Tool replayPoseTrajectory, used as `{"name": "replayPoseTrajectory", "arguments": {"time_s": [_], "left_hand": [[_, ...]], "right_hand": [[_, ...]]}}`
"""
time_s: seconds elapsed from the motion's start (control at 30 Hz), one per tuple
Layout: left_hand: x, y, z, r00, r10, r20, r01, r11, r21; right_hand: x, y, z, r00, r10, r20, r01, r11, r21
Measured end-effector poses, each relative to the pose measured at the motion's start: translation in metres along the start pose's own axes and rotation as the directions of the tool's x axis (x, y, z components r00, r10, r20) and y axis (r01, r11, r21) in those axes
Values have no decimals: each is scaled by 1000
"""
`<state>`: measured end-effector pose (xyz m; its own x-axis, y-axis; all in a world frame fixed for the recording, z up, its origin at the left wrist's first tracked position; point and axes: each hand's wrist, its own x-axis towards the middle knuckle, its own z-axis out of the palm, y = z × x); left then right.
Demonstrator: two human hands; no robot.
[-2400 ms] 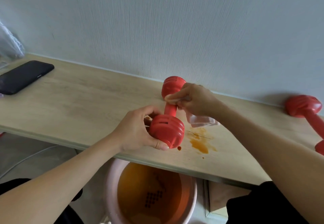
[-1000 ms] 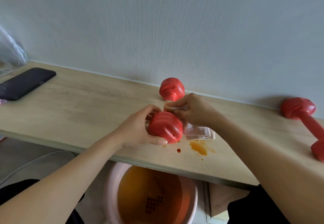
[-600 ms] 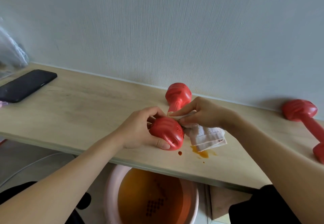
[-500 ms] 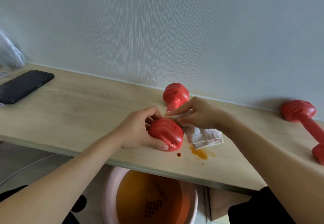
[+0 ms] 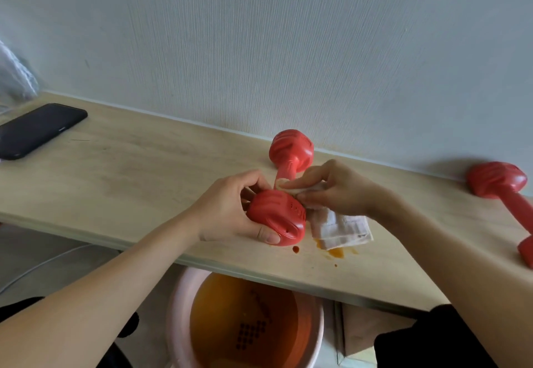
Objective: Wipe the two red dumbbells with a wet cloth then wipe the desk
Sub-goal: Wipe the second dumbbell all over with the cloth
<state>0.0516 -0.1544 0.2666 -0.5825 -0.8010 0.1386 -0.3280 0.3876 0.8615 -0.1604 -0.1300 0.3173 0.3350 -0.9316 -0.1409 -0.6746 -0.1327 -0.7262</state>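
Note:
A red dumbbell (image 5: 291,150) lies on the wooden desk (image 5: 121,165), its far head near the wall. My left hand (image 5: 227,212) grips its near head (image 5: 277,217) from the left. My right hand (image 5: 334,189) holds a whitish wet cloth (image 5: 337,227) against the handle just behind that head; the cloth's loose end hangs down onto the desk. A second red dumbbell (image 5: 501,191) lies untouched at the far right of the desk.
Orange liquid stains (image 5: 337,252) mark the desk beside the cloth. A pink basin (image 5: 245,327) of orange water stands on the floor under the desk's front edge. A black phone (image 5: 37,129) lies at the left, a clear plastic bag (image 5: 14,76) behind it.
The held dumbbell has turned and settled lower on the desk. The cloth has unfolded more and now hangs over the orange stain, with my right hand shifted along the handle.

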Motion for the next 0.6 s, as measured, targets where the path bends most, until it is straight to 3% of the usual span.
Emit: {"name": "replayPoseTrajectory", "arguments": {"time_s": [0.07, 0.13, 0.2, 0.27, 0.37, 0.53, 0.6], "left_hand": [[1, 0, 0, 1000, -2, 10, 2, 1000, 8], [1, 1, 1, 1000, -1, 7, 1, 1000, 3], [1, 4, 3, 1000, 3, 4, -3, 1000, 11], [0, 5, 5, 1000, -2, 1, 2, 1000, 12], [0, 7, 7, 1000, 2, -15, -1, 1000, 22], [3, 15, 14, 1000, -7, -30, 11, 992, 126], [5, 20, 15, 1000, 2, -18, 1, 986, 168]], "right_hand": [[2, -3, -1, 999, 14, -32, -15, 1000, -26], [14, -1, 0, 983, 35, -177, -47, 997, -64], [31, 6, -1, 934, 59, -352, -145, 964, -223], [40, 6, -1, 905, 61, -421, -242, 887, -392], [42, 5, -3, 933, 33, -358, -219, 842, -494], [8, -5, -17, 997, 31, 70, -8, 954, -301], [4, -5, -20, 995, 45, 91, -15, 954, -300]]}}
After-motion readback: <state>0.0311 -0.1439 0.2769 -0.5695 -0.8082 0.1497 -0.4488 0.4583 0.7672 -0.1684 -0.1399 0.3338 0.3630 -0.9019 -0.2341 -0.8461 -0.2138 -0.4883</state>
